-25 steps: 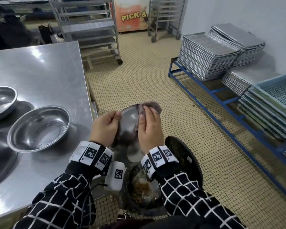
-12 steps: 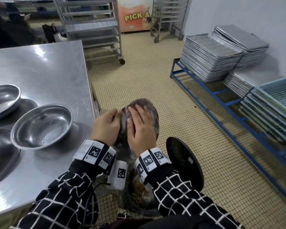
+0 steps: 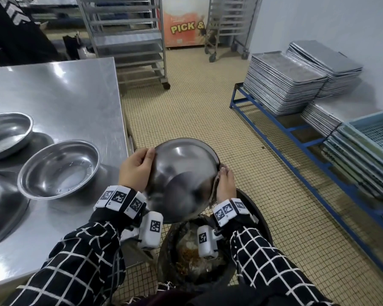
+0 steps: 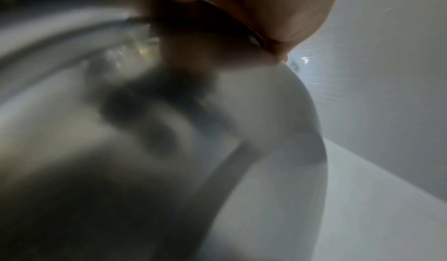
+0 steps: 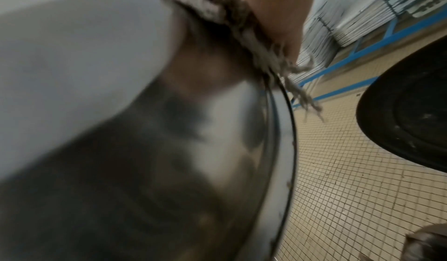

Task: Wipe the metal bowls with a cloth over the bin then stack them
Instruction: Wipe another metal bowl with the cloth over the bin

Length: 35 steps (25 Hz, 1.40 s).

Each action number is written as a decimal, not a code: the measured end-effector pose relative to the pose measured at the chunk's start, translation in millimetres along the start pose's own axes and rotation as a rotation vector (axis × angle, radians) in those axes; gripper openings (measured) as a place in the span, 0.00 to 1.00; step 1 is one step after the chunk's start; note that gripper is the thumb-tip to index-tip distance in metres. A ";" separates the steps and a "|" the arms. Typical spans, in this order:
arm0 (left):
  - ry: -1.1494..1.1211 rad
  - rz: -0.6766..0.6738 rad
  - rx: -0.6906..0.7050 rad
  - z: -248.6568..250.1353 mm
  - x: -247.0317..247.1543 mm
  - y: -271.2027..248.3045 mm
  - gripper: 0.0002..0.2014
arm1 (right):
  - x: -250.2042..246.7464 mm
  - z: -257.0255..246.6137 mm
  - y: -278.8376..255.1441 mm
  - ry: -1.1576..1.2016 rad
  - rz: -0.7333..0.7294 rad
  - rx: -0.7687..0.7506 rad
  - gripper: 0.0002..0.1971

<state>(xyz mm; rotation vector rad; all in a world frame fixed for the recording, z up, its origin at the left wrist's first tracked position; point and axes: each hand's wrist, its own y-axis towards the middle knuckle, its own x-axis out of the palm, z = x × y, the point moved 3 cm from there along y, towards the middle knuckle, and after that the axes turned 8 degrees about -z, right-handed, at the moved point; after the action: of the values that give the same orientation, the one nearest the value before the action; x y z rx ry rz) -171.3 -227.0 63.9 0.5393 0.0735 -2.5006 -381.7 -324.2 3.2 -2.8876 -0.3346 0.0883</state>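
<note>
— Where was the metal bowl [image 3: 184, 175]?
— Held tilted above the bin [image 3: 192, 257], underside toward the head camera, beside the steel table [image 3: 60, 93].
— Grip?
— Left hand [image 3: 135, 166] curled on the left rim; right hand [image 3: 224, 184] pinching the cloth [image 5: 227, 18] against the right rim.
— Other bowls?
— Resting on the table, the nearest bowl [image 3: 59, 168] upright.

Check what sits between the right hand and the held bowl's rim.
The cloth: the right hand presses it against the rim of the bowl. The right wrist view shows this best; the head view shows only a sliver.
</note>
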 end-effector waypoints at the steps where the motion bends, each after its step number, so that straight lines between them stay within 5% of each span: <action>1: -0.006 -0.027 -0.015 -6.9 -0.2 1.0 0.16 | -6.5 -4.5 2.8 -0.072 -0.016 0.001 0.12; 5: -0.001 -0.173 -0.013 -5.6 4.9 -7.6 0.10 | -23.7 -25.5 8.0 -0.289 -0.072 -0.151 0.11; 9: 0.135 -0.334 0.055 11.6 20.7 -11.8 0.14 | -24.0 -44.3 6.5 -0.474 -0.204 -0.289 0.09; 13: 0.292 -0.240 0.094 15.1 29.7 -13.7 0.16 | -18.6 -50.5 9.0 -0.555 -0.226 -0.447 0.10; 18: 0.275 -0.145 -0.015 1.9 29.0 -9.8 0.20 | -0.1 -55.8 -15.3 -0.429 -0.003 -0.581 0.11; 22: 0.232 -0.076 -0.011 15.8 30.7 -5.8 0.20 | 39.1 -41.3 -40.9 -0.761 -0.047 -0.794 0.23; 24: 0.235 -0.060 0.007 21.6 27.0 -6.0 0.20 | 35.7 -41.8 -32.2 -0.711 -0.011 -0.722 0.24; 29: 0.141 -0.034 -0.012 20.0 20.9 -7.2 0.21 | 6.1 -9.7 -0.7 -0.185 0.095 -0.139 0.19; 31: 0.127 -0.019 -0.041 18.5 23.6 -9.5 0.21 | 2.3 -9.1 -8.0 -0.117 0.107 -0.119 0.18; 35: 0.099 -0.009 -0.048 17.9 29.1 -12.5 0.18 | 32.9 -43.4 -34.0 -0.486 -0.049 -0.612 0.17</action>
<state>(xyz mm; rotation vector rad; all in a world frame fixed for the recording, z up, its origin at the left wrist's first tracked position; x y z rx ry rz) -206.5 -234.9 68.1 0.6438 0.1737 -2.4729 -353.5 -294.0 52.3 -3.4214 -0.6062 0.8197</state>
